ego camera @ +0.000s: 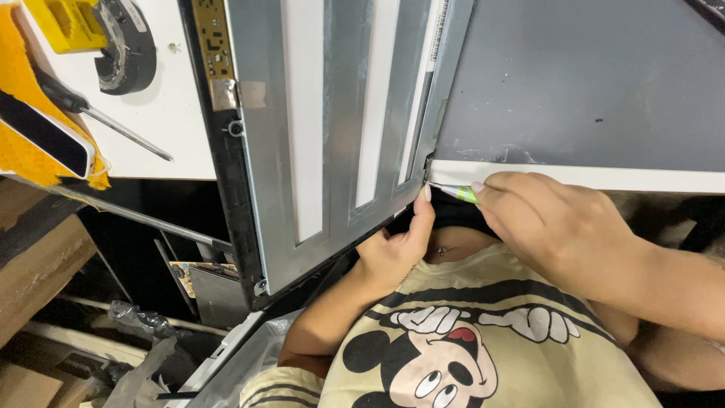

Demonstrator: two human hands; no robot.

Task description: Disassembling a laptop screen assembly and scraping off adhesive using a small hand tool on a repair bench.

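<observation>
The left hand (393, 249) grips the near edge of the metal screen panel (325, 143); the right hand (544, 223) pinches a green-handled tool (457, 193) at its corner.

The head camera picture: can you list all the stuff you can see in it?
Metal panel: one, silver, centre, tilted over the table edge.
Grey sheet: one, dark grey, upper right.
Tweezers: one, silver with green grip, at the panel's corner.
Screwdriver: one, black handle, on the white table, upper left.
Tape roll: one, black, top left.
Cardboard boxes: some, brown, lower left.
Left hand: under the panel's lower edge.
Right hand: pinching the tweezers.
</observation>
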